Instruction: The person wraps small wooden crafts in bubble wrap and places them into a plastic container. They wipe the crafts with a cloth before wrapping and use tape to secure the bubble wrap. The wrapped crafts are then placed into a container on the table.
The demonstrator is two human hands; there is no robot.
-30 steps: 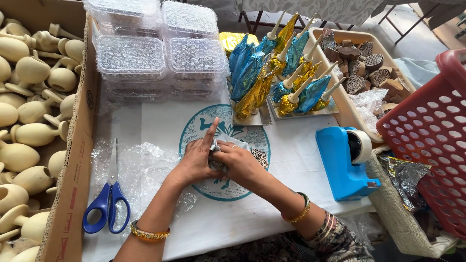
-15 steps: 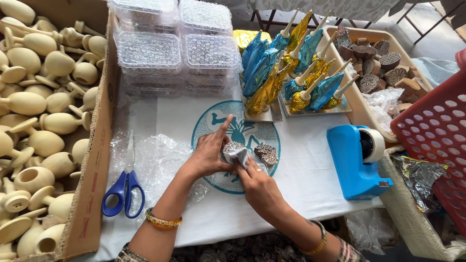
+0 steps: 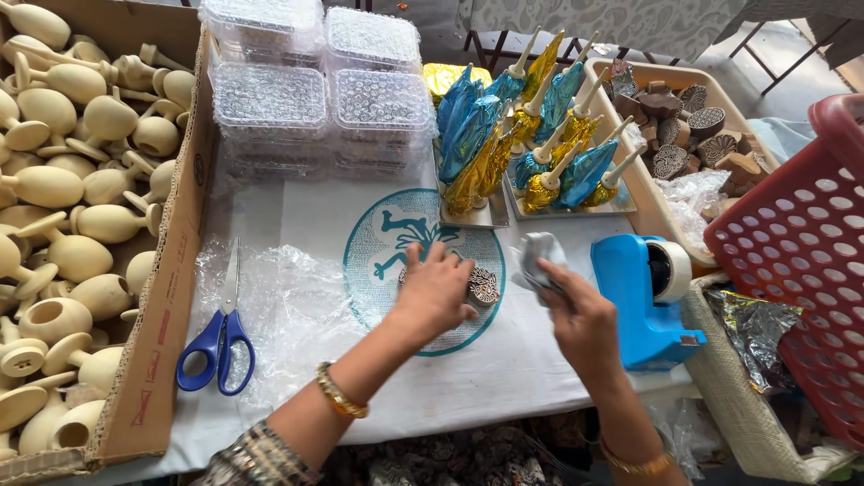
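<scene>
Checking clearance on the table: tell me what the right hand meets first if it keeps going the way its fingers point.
The right hand, pinching a crumpled silvery wrapper, points up and away from the person. First in that line would likely be the tray of foil-wrapped pieces, though depth is hard to judge.

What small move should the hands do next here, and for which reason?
Probably the right hand should bring its small wrapped piece to the foil-wrapped pieces on the trays, or set it down. The left hand rests beside an unwrapped carved round block on the white table cover, so that block seems the next one to take up.
</scene>
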